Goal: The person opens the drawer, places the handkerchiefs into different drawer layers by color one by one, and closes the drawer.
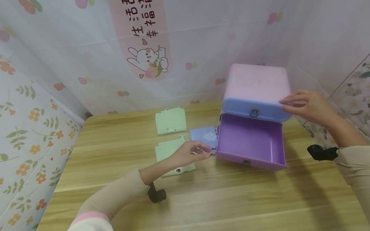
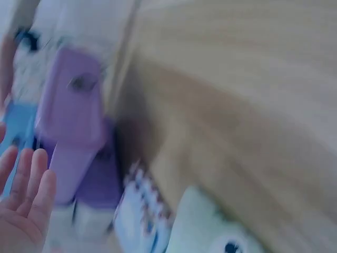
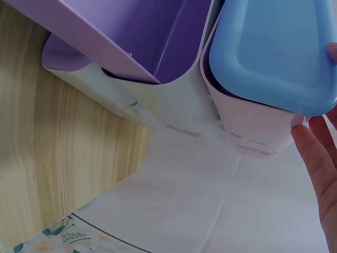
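Note:
A small storage box has a pink top (image 1: 257, 78) and a blue drawer front (image 1: 267, 109) with a ring pull. Below these, a purple drawer (image 1: 248, 138) is pulled out, with nothing visible inside. My right hand (image 1: 310, 106) grips the box's upper right corner, thumb on the blue front and fingers on the pink shell. My left hand (image 1: 189, 155) hovers beside the purple drawer's left side, fingers loosely bent and holding nothing. Under and around it lie a folded green cloth piece (image 1: 167, 149) with an eye pattern and a blue pouch (image 1: 203, 134) with a striped cord.
Another folded green piece (image 1: 171, 120) lies farther back on the wooden table (image 1: 124, 141). A lower purple drawer (image 3: 66, 55) shows in the right wrist view. A printed curtain (image 1: 196, 41) hangs behind the table.

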